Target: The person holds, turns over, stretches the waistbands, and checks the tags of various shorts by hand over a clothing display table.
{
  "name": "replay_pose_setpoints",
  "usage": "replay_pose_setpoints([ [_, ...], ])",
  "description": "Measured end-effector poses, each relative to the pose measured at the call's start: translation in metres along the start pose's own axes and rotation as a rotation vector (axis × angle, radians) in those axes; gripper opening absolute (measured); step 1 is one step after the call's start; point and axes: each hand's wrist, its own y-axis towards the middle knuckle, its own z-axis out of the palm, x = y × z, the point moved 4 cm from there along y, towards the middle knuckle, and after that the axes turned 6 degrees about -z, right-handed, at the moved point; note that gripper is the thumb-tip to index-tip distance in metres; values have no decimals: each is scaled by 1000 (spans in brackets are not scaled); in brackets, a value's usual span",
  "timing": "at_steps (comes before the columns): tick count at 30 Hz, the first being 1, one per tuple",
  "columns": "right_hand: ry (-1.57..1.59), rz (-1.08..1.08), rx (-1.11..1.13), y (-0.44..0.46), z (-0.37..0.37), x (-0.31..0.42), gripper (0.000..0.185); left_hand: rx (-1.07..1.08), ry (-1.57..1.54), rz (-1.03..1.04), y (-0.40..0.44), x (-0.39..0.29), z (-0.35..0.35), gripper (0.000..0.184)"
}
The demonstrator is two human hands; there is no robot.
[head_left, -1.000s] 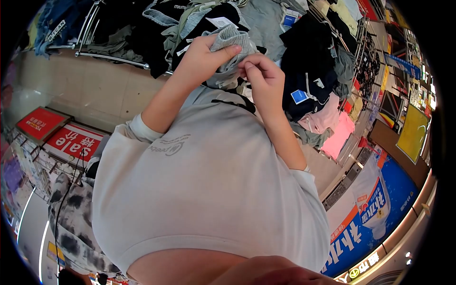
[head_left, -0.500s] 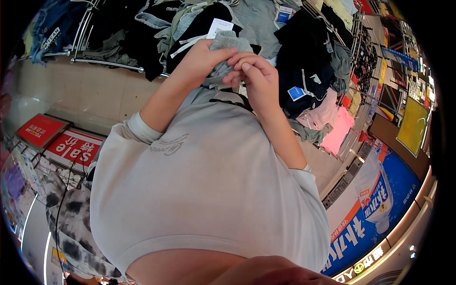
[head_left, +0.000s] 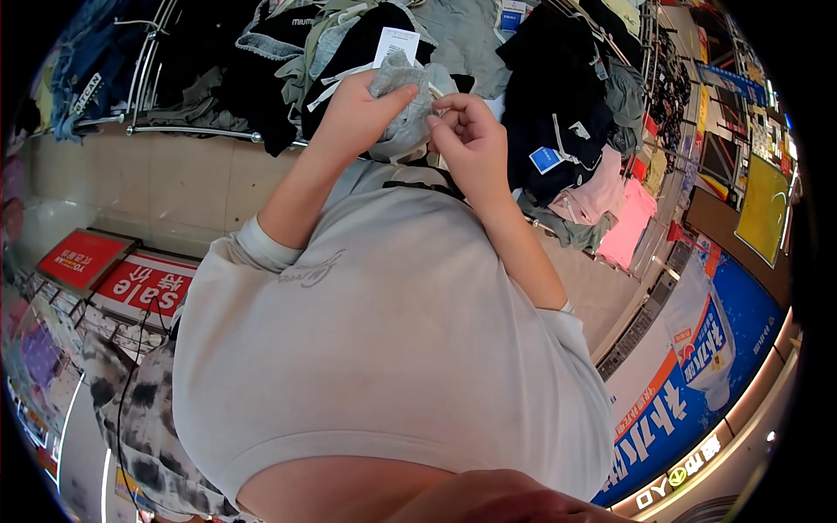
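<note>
My left hand [head_left: 359, 113] is closed on a light grey garment [head_left: 401, 109] with a ribbed, gathered edge, the thumb pressed on top of the cloth. To its right, my right hand [head_left: 471, 139] has curled fingers, with thumb and index pinched near the garment's edge. A short pale drawstring [head_left: 437, 91] shows at those fingertips. Just beyond the hands, a black garment [head_left: 370, 44] carries a white paper tag [head_left: 397, 45] and white laces. The lower part of the grey garment hangs in front of my shirt, partly hidden by my hands.
Metal rails [head_left: 192, 132] edge a display of piled clothes ahead. On the right lie navy clothing with a blue tag [head_left: 546, 159] and a pink garment [head_left: 628, 227]. Red sale signs [head_left: 144, 283] stand at left. A blue advertising panel [head_left: 732, 305] is at right.
My right hand has moved slightly apart from my left, and its fingers have curled into a pinch. The pale drawstring now shows between the hands. My left hand still grips the grey garment.
</note>
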Motion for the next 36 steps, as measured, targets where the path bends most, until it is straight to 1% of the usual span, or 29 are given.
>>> replay_pose_setpoints([
  [2,-342,-133,64,1,1,-4,7,-25,119,130,1,-1,1,20],
  [3,-342,-130,64,1,3,-3,7,-24,118,128,1,0,1,20],
  [5,-515,-218,84,1,9,2,6,-46,217,185,-2,-3,2,19],
  [6,-515,-215,84,1,9,0,6,-46,217,182,-3,-4,3,19],
  [9,-462,-177,138,2,7,-5,7,-61,217,157,-4,-8,1,23],
  [11,-103,47,157,1,6,-10,7,-59,137,104,-2,-6,-1,24],
  [12,-103,49,157,2,5,-10,7,-59,137,101,-1,-4,-3,24],
  [14,73,-61,152,6,4,-7,7,-24,19,10,4,6,-5,24],
  [15,71,-57,153,7,5,-9,7,-24,16,8,5,8,-6,24],
  [17,67,-106,60,8,6,-11,10,-5,-90,-37,6,12,-8,24],
  [18,65,-104,63,7,6,-10,10,-8,-94,-38,5,12,-7,24],
  [20,65,131,9,4,4,-17,8,-25,-100,-36,3,9,-6,23],
  [21,63,133,12,4,5,-17,8,-27,-104,-37,2,7,-7,23],
  [23,-107,131,56,3,9,-17,9,10,-57,-72,0,6,-7,24],
  [24,-109,135,56,3,10,-18,9,11,-60,-75,-1,5,-6,24],
  [26,-174,100,45,4,12,-18,11,-21,6,-15,-1,3,-6,24],
  [27,-175,102,44,4,12,-18,11,-20,5,-17,-1,3,-7,24],
  [29,-113,176,76,4,13,-20,11,-25,26,-18,-2,3,-8,25],
  [30,-114,178,77,3,11,-20,11,-25,25,-19,-2,4,-8,25],
  [32,100,297,126,0,12,-26,10,-23,-18,-18,-3,6,-9,24],
  [36,185,330,129,-3,13,-31,9,3,-29,-32,-2,16,-13,23],
])
